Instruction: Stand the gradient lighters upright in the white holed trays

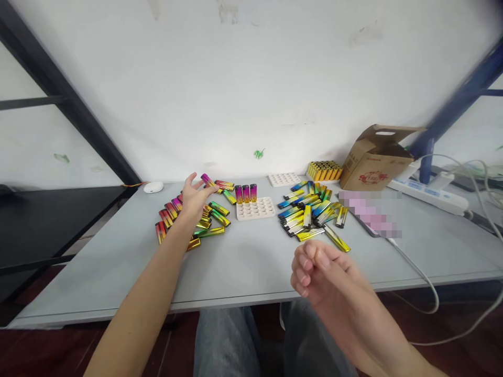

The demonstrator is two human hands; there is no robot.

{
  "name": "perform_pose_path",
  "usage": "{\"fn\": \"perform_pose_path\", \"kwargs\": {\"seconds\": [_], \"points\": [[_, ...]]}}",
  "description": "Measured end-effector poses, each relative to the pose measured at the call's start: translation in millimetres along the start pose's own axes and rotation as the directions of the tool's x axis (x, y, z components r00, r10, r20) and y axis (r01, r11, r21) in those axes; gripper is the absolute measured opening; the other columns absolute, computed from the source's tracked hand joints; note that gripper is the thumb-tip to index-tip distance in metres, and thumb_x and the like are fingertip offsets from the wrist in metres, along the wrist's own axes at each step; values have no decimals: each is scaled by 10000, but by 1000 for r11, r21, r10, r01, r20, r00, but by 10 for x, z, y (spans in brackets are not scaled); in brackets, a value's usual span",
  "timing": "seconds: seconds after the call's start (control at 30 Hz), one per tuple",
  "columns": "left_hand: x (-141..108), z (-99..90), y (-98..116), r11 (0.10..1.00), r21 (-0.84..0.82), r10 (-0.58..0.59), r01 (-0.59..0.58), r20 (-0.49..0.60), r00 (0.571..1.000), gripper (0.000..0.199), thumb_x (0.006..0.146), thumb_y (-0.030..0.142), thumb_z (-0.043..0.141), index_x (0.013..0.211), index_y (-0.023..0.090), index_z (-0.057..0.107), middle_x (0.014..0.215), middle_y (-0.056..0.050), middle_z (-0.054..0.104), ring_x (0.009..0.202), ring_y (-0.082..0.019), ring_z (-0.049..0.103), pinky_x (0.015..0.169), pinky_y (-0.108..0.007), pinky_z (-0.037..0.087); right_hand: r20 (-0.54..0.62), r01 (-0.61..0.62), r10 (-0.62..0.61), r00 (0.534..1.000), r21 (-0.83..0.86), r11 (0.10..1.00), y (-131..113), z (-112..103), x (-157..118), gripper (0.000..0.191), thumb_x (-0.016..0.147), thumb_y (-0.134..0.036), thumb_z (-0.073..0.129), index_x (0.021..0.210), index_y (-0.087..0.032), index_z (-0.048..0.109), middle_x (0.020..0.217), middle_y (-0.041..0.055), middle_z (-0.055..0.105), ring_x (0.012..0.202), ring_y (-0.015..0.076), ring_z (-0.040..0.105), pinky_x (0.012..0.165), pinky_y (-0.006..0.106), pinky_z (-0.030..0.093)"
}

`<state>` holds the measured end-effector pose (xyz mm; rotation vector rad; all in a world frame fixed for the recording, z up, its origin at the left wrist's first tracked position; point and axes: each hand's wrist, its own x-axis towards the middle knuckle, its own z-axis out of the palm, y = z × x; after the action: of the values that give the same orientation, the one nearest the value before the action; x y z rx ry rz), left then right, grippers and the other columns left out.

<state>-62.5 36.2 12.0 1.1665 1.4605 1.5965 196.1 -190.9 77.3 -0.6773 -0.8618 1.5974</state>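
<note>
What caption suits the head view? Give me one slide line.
Left hand at a purple lighter, right hand curled; three lighters stand upright in a white tray between two lighter piles.

The head camera looks forward and down from above the legs, across the table to the wall facing it, a wide view at close range, the right hand nearer it than the left hand.
</note>
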Motion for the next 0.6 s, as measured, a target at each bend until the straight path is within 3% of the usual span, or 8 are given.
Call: {"fn": "perform_pose_path", "kwargs": {"seconds": [0.2,0.47,0.6], "points": [[-103,49,137,983,-154,-90,97,55,994,923,612,82,772,1419,191,339,1193,-134,627,1043,-209,661,1002,-379,489,9,-110,109,994,95,989,40,-38,-1,231,878,-373,617,758,-184,671,749,29,549,652,116,476,590,241,410],[-96,60,106,976,-201,-65,82,90,994,890,594,48,765,1384,193,383,1167,-122,634,1003,-194,672,979,-377,499,89,-146,134,987,145,979,9,-26,3,274,875,-391,544,818,-181,711,735,50,581,638,137,510,593,275,421],[-54,62,48,977,-207,-36,52,79,996,884,588,46,763,1376,201,394,1137,-111,638,1023,-204,663,979,-384,497,104,-121,110,989,109,987,-61,-25,-34,304,866,-450,496,805,-237,704,713,61,581,614,170,504,576,333,406]]}}
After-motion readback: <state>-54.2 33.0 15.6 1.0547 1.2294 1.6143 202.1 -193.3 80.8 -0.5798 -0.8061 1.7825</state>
